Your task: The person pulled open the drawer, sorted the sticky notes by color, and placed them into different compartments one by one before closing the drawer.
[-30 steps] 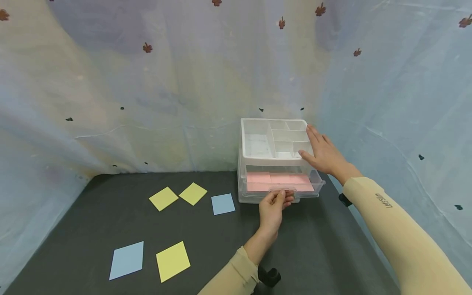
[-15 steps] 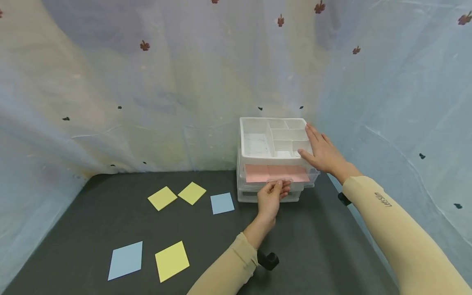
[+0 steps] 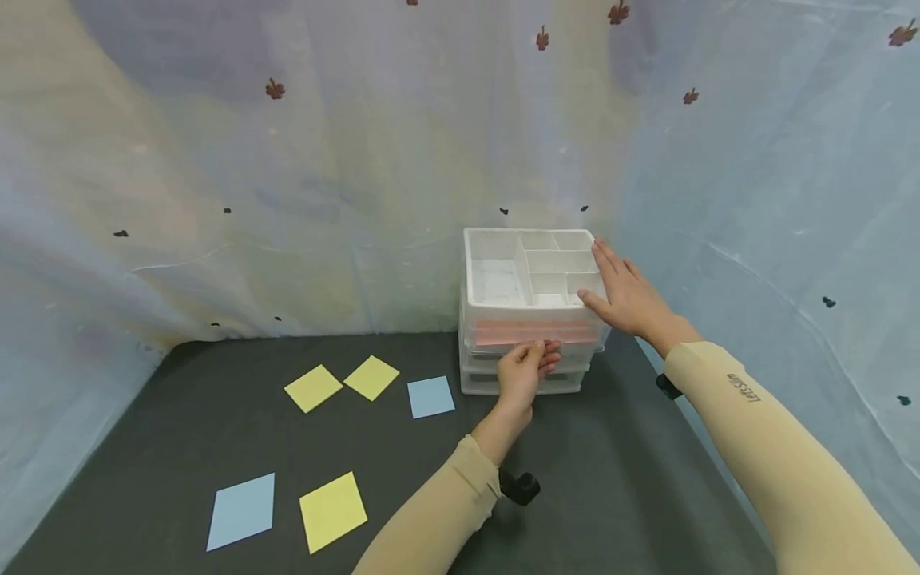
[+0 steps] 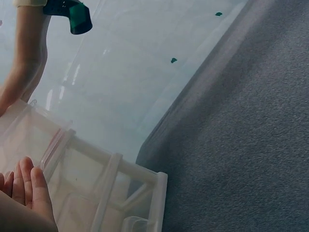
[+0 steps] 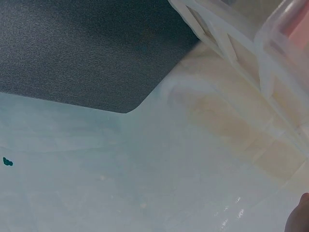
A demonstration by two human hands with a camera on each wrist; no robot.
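Note:
A white desktop drawer organizer [image 3: 528,303] with a compartmented top stands at the back of the dark table. Its clear upper drawer [image 3: 496,351], holding pink paper squares [image 3: 535,331], juts out slightly at the front. My left hand [image 3: 519,375] holds this drawer's front pull between thumb and fingers; in the left wrist view, fingers [image 4: 41,186] lie at the drawer's front edge. My right hand [image 3: 632,295] rests with straight fingers on the organizer's right top rim. Only a fingertip shows in the right wrist view. Lower drawers [image 3: 561,379] sit inside the frame below.
Left of the organizer lie yellow paper squares [image 3: 313,389] and a blue paper square [image 3: 431,397]. Another blue square [image 3: 241,511] and a yellow square [image 3: 333,511] lie nearer the front. A patterned curtain [image 3: 323,200] hangs behind and to the right.
The upper drawer has slid back into the organizer, covering much of the pink paper. My left hand has moved forward with it, while my right hand has stayed on the rim.

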